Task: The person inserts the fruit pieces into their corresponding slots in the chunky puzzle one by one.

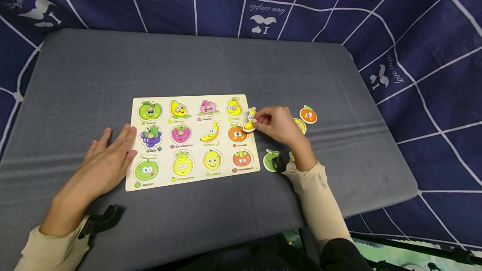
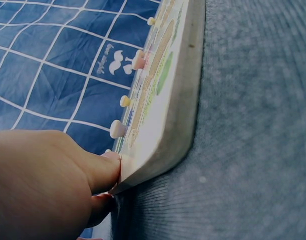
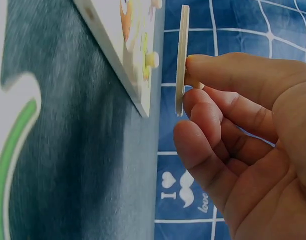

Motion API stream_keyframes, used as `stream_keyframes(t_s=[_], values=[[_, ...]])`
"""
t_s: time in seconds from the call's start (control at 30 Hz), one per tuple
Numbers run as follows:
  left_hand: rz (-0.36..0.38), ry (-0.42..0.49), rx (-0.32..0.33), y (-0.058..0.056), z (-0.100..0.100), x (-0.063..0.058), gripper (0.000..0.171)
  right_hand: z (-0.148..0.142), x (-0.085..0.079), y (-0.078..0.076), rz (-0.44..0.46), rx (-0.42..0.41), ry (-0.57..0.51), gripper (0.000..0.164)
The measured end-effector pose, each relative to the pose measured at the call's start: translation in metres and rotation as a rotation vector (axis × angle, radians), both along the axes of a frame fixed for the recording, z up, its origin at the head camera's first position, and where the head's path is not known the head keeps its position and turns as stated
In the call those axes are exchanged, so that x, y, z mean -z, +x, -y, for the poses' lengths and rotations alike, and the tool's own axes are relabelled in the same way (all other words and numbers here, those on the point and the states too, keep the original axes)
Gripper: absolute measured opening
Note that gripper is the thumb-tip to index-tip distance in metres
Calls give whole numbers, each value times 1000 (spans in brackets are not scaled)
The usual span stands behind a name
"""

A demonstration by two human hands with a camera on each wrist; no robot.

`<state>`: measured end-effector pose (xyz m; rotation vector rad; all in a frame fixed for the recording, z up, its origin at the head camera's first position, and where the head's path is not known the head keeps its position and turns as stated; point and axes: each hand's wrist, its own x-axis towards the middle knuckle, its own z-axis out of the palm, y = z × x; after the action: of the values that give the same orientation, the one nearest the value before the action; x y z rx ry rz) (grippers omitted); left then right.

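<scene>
A wooden fruit puzzle board (image 1: 196, 141) lies flat on the grey table. My left hand (image 1: 103, 164) rests at its left edge, fingers straight; in the left wrist view the thumb (image 2: 106, 170) touches the board's corner. Between thumb and fingers, my right hand (image 1: 278, 124) pinches the knob of a banana puzzle piece (image 1: 250, 119), raised at the board's right edge. The right wrist view shows this piece (image 3: 182, 60) edge-on, apart from the board. Knobbed pieces, such as the apple (image 1: 149, 111) and pear (image 1: 234, 107), sit in the upper part of the board. The banana slot (image 1: 210, 132) shows its printed picture.
Right of the board lie loose pieces: an orange (image 1: 308, 114), a yellow one (image 1: 300, 125) partly behind my right hand, and a green melon (image 1: 270, 160) near the wrist. Another yellow piece is mostly covered by the right wrist. A blue checked cloth (image 1: 222, 11) surrounds the table.
</scene>
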<state>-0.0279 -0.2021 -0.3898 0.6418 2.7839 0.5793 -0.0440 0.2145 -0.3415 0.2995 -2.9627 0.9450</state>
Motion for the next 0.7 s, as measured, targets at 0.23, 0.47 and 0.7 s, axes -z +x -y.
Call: stream_keyframes(t_s=[0.23, 0.47, 0.7], values=[[-2, 4, 1, 0, 1, 1, 56, 11, 2, 0, 18, -17, -3, 7], [0, 5, 0, 1, 2, 0, 56, 21, 6, -1, 21, -56, -10, 5], [-7, 6, 2, 1, 3, 0, 56, 32, 8, -1, 22, -97, -29, 4]])
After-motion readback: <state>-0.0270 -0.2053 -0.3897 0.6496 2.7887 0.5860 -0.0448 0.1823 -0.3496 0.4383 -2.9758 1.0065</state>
